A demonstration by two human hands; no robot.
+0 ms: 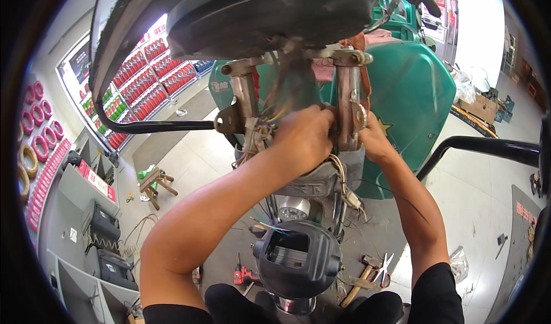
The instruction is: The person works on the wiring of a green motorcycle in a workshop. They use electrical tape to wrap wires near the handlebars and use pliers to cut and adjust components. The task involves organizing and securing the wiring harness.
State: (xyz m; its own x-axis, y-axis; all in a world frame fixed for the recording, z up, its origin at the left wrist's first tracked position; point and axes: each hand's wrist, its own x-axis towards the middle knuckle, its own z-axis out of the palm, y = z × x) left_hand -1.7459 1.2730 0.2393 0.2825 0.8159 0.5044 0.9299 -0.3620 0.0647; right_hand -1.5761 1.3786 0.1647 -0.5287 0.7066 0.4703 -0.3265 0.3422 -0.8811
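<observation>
Both hands are working in a cramped gap between the scooter's two steel fork tubes [348,103], under the dark curved front panel [270,14] and above the grey headlight housing [297,258] – little open room on either side. The left hand [307,135] is closing its grip around the tangled bundle of coloured wires [265,126] at the steering column, while the right hand [374,137] is curling behind the right tube, its grip hidden, so I cannot tell its state. Tubes are looking rusty and scuffed, wires thin and frayed – a hammer [363,275] and scissors [383,269] are lying on the tiled floor [476,192].
</observation>
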